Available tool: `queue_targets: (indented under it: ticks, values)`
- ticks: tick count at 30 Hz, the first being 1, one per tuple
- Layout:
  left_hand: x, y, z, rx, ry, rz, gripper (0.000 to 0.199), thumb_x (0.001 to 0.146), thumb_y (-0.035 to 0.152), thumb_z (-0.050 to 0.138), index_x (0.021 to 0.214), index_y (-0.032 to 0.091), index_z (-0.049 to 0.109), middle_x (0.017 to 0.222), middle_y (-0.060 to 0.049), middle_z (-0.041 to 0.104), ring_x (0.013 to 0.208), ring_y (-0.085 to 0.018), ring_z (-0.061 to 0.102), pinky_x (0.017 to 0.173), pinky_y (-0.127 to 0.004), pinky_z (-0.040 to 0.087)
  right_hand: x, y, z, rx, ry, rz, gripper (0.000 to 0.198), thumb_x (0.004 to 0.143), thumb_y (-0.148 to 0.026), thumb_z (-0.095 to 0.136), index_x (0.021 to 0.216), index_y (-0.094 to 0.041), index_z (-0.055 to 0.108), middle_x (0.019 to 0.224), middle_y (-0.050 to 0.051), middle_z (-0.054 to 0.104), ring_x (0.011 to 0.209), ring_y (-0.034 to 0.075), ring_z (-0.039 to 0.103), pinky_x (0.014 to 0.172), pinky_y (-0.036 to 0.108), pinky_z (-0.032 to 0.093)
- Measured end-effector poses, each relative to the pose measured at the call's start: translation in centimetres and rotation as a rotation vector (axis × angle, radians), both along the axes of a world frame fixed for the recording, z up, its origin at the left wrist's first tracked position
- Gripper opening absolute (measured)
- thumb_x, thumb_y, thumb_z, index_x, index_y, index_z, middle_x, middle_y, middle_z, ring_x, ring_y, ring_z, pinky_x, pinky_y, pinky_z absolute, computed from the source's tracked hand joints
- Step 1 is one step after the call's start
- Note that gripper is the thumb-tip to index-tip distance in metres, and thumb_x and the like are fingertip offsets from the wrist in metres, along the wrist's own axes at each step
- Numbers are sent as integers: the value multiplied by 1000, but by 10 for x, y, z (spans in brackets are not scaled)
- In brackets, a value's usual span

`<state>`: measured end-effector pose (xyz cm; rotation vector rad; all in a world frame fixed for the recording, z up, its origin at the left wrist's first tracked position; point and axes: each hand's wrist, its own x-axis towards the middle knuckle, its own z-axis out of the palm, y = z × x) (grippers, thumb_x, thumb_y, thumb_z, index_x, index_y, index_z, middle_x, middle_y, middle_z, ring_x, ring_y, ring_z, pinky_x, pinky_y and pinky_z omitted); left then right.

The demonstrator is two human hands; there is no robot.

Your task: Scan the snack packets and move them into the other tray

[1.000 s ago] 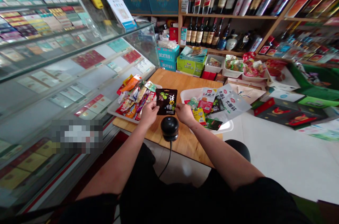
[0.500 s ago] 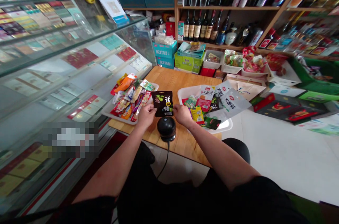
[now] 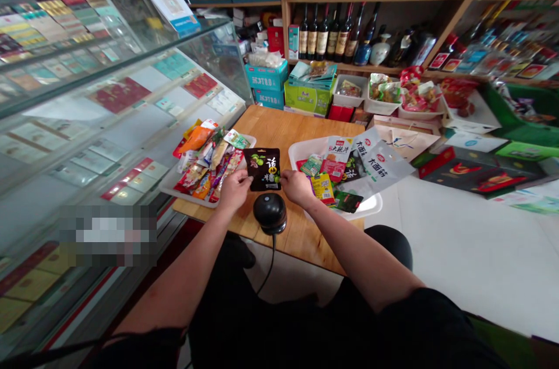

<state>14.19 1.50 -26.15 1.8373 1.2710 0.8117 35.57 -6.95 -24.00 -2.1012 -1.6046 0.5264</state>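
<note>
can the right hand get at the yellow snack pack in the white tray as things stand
Probably yes, once it lets go. The right hand grips the black pouch with the left hand; the yellow pack lies uncovered in the white tray, right beside it.

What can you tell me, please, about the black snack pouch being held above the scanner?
The black snack pouch is a flat, glossy packet with pale characters and green fruit printed on its face. It looks sealed. It is held facing the camera, the left hand pinching its lower left corner and the right hand its lower right. It hangs just beyond the round black scanner, over the wooden table, between two white trays.
</note>
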Motion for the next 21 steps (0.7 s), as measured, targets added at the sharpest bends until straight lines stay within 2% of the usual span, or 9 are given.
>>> queue_targets:
  ticks: [4, 8, 11, 15, 18, 21]
  values:
    - [6, 3, 18, 31, 11, -35, 28, 87, 40, 62, 96, 14, 70, 93, -6, 73, 84, -20, 66, 78, -28, 48, 5, 1, 1, 88, 138, -6, 17, 92, -24, 56, 82, -20, 70, 85, 2, 71, 75, 16, 59, 66, 26, 34]
    - [25, 10, 37, 101, 17, -56, 26, 88, 36, 62, 100, 15, 71, 99, -5, 73, 88, -20, 66, 83, -29, 50, 11, -5, 4, 176, 226, -34, 17, 90, -21, 59, 74, -18, 65, 71, 1, 64, 67, 14, 55, 66, 25, 36]
    - [47, 10, 52, 161, 49, -103, 25, 90, 33, 60, 104, 16, 72, 100, -5, 73, 87, -20, 66, 83, -29, 50, 19, -15, 8, 271, 199, -64, 22, 89, -24, 62, 68, -17, 59, 70, 2, 62, 66, 14, 53, 65, 25, 35]
    - [81, 4, 73, 292, 109, -138, 21, 89, 28, 60, 101, 15, 72, 99, -7, 72, 86, -20, 65, 84, -31, 50, 32, -36, 16, 416, 107, -134, 25, 89, -23, 61, 65, -17, 54, 76, 5, 64, 74, 16, 56, 69, 26, 37]
    - [108, -4, 83, 348, 94, -222, 21, 88, 24, 60, 102, 14, 72, 100, -8, 71, 91, -21, 65, 85, -31, 50, 44, -56, 22, 429, 115, -217, 26, 90, -26, 59, 66, -18, 52, 76, 4, 63, 70, 15, 54, 66, 27, 35]
    - [137, -17, 91, 300, 70, -338, 22, 87, 23, 62, 104, 15, 72, 100, -7, 70, 91, -20, 65, 84, -31, 50, 59, -81, 26, 430, 116, -311, 27, 90, -29, 58, 67, -18, 49, 75, 3, 61, 67, 14, 52, 63, 27, 33]
